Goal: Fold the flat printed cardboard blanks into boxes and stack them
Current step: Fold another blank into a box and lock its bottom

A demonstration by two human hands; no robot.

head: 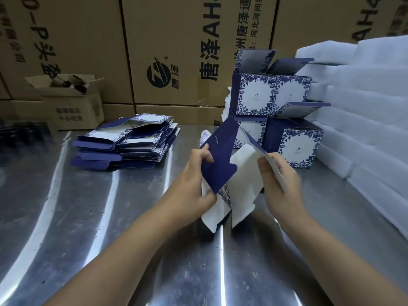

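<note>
Two bare hands hold a half-opened blue and white cardboard blank (223, 171) above a metal table (88, 217), its long axis tilted, upper end pointing away. The left hand (194, 186) pinches its navy panel; the right hand (278, 184) grips its white flap. Flat blanks (125, 142) lie left; folded boxes (273, 107) stand stacked behind, top flaps open.

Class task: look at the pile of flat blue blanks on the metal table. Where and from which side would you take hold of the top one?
Probably pinch the top blank of the pile of blanks at its near rounded blue flap, coming from the front. The flaps there fan out past the sheets below, giving the fingers an edge to get under.
</note>
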